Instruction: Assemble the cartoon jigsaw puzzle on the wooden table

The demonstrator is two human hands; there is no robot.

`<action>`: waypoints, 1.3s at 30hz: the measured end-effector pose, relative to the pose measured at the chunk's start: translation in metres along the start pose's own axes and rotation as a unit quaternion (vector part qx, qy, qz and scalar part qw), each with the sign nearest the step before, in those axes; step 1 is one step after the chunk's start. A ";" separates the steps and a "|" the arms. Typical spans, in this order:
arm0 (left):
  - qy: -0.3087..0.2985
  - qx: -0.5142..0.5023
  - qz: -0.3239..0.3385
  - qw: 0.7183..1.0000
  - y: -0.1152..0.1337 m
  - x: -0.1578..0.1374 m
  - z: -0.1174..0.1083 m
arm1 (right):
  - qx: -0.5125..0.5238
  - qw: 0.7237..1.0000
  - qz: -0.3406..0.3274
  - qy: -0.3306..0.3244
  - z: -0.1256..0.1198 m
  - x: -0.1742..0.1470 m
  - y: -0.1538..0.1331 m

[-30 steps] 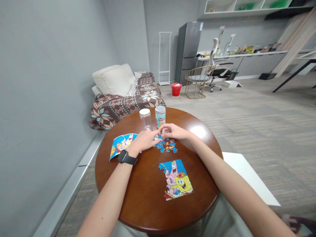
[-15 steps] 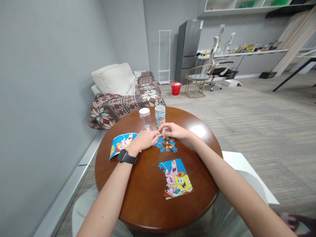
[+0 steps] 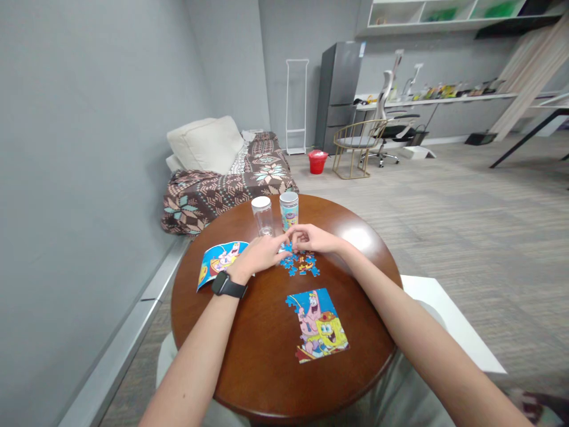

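Observation:
Loose jigsaw pieces (image 3: 304, 265), mostly blue, lie in a pile on the round wooden table. My left hand (image 3: 265, 251), with a black watch on its wrist, reaches over the pile's left edge, thumb and fingers apart. Opposite it, my right hand (image 3: 315, 239) bends its fingers down over the back of the pile, their tips close together; anything between them is too small to make out. The fingertips of both hands nearly meet. Closer to me lies a partly joined jigsaw puzzle (image 3: 323, 329), with an uneven left edge.
Beyond my hands stand a clear jar (image 3: 263, 218) with a white lid and a printed jar (image 3: 289, 212). A curled picture sheet (image 3: 217, 261) rests left, partly behind my left hand. Past the table (image 3: 253, 367) are a patterned couch cover (image 3: 231, 187) and a red bin (image 3: 317, 162).
My left thumb has spread further from the fingers. My right hand has shifted slightly over the pile, its fingers a little more curled. The joined puzzle is unchanged.

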State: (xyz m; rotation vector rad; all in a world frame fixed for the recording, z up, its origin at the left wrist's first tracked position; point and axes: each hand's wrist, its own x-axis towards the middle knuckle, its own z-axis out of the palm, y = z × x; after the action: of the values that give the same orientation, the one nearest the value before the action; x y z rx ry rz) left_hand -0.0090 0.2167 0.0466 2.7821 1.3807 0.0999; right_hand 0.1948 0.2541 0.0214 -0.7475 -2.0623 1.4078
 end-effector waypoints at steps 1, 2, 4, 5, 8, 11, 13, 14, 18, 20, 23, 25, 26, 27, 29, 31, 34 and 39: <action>-0.001 0.005 0.001 1.000 0.000 0.000 0.000 | -0.002 1.000 0.001 -0.001 0.000 0.000 0.000; 0.000 0.008 0.002 1.000 0.000 0.000 0.000 | -0.003 1.000 0.002 -0.003 0.000 0.000 0.001; 0.002 0.012 0.007 1.000 0.001 0.000 0.000 | -0.003 1.000 0.004 -0.006 0.000 0.001 0.002; 0.005 0.013 0.009 1.000 0.001 0.000 0.000 | -0.003 1.000 0.005 -0.007 0.000 0.001 0.003; 0.013 0.012 0.011 1.000 0.000 -0.001 -0.001 | -0.002 1.000 0.008 -0.009 0.000 0.001 0.004; 0.019 0.011 0.006 1.000 0.000 -0.001 -0.001 | -0.002 1.000 0.010 -0.014 0.000 0.001 0.003; 0.020 0.011 0.003 1.000 0.000 -0.001 -0.001 | -0.002 1.000 0.008 -0.018 0.001 0.001 0.003; 0.020 0.011 0.002 1.000 0.000 -0.001 -0.001 | -0.001 1.000 0.006 -0.020 0.001 0.001 0.003; 0.021 0.005 0.004 1.000 0.002 -0.001 -0.002 | 0.006 1.000 0.002 -0.019 0.001 0.001 0.003; 0.020 -0.005 0.007 1.000 0.002 -0.001 -0.002 | 0.014 1.000 0.001 -0.019 0.001 0.001 0.004; 0.013 -0.022 0.010 1.000 0.001 -0.001 -0.001 | 0.010 1.000 -0.001 -0.017 0.000 0.000 0.004; 0.007 -0.031 0.010 0.999 0.000 -0.001 0.000 | 0.003 1.000 -0.003 -0.015 -0.001 -0.001 0.004; 0.004 -0.033 0.010 0.999 0.000 -0.001 0.000 | 0.002 1.000 -0.005 -0.014 -0.001 -0.001 0.004; 0.003 -0.033 0.011 0.999 -0.001 -0.001 0.001 | 0.002 1.000 -0.006 -0.013 -0.002 -0.001 0.004; 0.004 -0.029 0.012 0.999 -0.001 -0.001 0.001 | 0.001 1.000 -0.006 -0.011 -0.002 0.000 0.005; 0.007 -0.026 0.014 1.000 -0.002 0.000 0.002 | -0.004 1.000 -0.006 -0.009 -0.003 0.000 0.005; 0.008 -0.027 0.015 1.000 -0.003 0.000 0.003 | -0.017 1.000 -0.005 -0.009 -0.003 0.000 0.006; -0.005 -0.027 0.010 1.000 -0.002 0.000 0.001 | -0.019 1.000 0.004 -0.011 -0.003 0.000 0.005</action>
State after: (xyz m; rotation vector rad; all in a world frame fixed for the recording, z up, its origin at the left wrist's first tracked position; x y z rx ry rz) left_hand -0.0108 0.2179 0.0453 2.7492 1.3281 0.1209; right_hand 0.1971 0.2574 0.0179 -0.7597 -2.1107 1.3915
